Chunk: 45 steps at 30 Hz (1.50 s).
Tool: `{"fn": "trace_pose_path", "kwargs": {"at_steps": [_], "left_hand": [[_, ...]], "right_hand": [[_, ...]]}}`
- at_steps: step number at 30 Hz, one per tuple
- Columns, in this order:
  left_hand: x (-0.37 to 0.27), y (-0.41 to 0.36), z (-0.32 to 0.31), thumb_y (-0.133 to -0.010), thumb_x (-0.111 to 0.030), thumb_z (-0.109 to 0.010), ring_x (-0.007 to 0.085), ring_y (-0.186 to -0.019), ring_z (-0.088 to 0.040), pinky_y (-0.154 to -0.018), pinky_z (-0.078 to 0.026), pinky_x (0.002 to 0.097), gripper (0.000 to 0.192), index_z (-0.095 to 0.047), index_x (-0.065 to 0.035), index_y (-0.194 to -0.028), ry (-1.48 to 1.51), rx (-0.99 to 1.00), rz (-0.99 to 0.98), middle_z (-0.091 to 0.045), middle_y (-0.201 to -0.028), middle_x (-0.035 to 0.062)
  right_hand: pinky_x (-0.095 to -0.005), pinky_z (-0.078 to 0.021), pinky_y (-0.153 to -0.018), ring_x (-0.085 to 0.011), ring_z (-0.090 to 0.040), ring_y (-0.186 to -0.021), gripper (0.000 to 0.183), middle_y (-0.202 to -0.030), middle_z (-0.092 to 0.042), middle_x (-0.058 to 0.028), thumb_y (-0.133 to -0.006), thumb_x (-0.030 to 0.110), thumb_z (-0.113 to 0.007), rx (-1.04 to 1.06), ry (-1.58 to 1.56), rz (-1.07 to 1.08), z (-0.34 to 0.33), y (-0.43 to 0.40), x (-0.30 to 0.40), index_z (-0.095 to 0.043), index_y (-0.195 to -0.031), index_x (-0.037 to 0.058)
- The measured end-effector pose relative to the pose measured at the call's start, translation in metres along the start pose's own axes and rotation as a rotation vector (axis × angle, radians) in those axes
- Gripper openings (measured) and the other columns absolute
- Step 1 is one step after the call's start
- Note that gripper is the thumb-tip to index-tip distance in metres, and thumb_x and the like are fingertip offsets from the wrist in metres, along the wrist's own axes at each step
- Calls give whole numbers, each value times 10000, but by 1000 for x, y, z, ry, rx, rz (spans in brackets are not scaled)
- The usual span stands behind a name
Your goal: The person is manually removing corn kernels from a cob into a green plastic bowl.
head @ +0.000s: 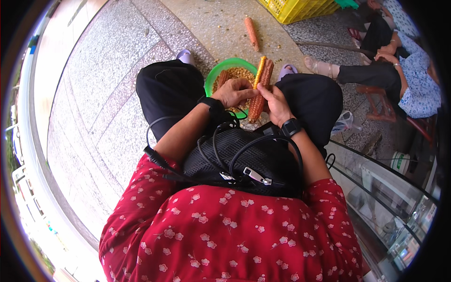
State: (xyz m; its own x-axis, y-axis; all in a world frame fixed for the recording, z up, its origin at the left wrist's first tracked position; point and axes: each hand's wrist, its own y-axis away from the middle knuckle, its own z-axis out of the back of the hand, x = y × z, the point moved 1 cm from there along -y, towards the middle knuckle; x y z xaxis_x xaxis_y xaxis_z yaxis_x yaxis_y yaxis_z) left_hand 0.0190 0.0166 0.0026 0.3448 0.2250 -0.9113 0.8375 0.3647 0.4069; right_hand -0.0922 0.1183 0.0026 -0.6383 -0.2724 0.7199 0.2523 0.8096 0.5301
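My right hand [277,104] grips a reddish corn cob [258,105], its thumb laid along the front. Most of the cob is stripped; a narrow band of yellow kernels [259,72] runs down the left side of its upper half. At the lower end of that band, my left hand [235,92] has its thumb against the cob, its fingers curled and partly hidden. Under both hands a green plastic basin [211,75] holds loose corn kernels [243,73]. Another stripped cob [223,78] lies in it, partly covered by my left hand.
One bare cob [252,34] and scattered kernels lie on the terrazzo floor [197,21], before a yellow plastic crate [299,10]. At right sits another person [419,77]. A plastic bag [346,121] and a glass display case [380,190] are at my right side. Black cables [215,151] cross my lap.
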Motion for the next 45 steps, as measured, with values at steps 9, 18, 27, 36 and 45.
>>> {"fn": "trace_pose_path", "kwargs": {"at_steps": [9, 18, 27, 36, 45], "left_hand": [[5, -4, 0, -768, -290, -531, 73, -471, -435, -408, -346, 211, 258, -504, -34, -783, -195, -16, -91, -467, -574, 7], [3, -2, 0, -756, -260, -552, 62, -475, -432, -413, -343, 196, 223, -491, -50, -798, 35, 5, -55, -462, -573, -5], [7, -5, 1, -763, -287, -538, 76, -497, -436, -420, -342, 205, 257, -501, -34, -786, -198, -92, -120, -475, -594, 8], [13, -6, 3, -773, -246, -524, 68, -502, -429, -429, -338, 196, 195, -502, -58, -823, -55, -12, -170, -470, -605, 0], [6, -5, 3, -773, -291, -518, 71, -501, -438, -430, -345, 204, 244, -504, -50, -801, -125, -108, -63, -461, -587, 3]], "right_hand": [[-248, -395, -704, -121, -490, -793, 350, -900, -505, -60, -768, 258, -532, -74, 143, 30, -1, 1, 2, -436, -989, 4], [-237, -393, -688, -103, -486, -777, 282, -868, -514, -31, -782, 233, -513, 1, 27, 12, 0, 0, 0, -460, -956, 17], [-241, -372, -749, -118, -471, -848, 355, -945, -491, -59, -786, 244, -507, -46, 106, 68, -6, 3, 5, -420, -1031, 3], [-240, -371, -745, -108, -469, -833, 335, -934, -493, -33, -787, 245, -505, 8, 8, 2, 1, -1, 0, -431, -1024, 20], [-234, -370, -748, -109, -470, -836, 376, -941, -496, -56, -791, 276, -495, -15, 167, 100, -2, -3, 0, -427, -1032, -4]]}}
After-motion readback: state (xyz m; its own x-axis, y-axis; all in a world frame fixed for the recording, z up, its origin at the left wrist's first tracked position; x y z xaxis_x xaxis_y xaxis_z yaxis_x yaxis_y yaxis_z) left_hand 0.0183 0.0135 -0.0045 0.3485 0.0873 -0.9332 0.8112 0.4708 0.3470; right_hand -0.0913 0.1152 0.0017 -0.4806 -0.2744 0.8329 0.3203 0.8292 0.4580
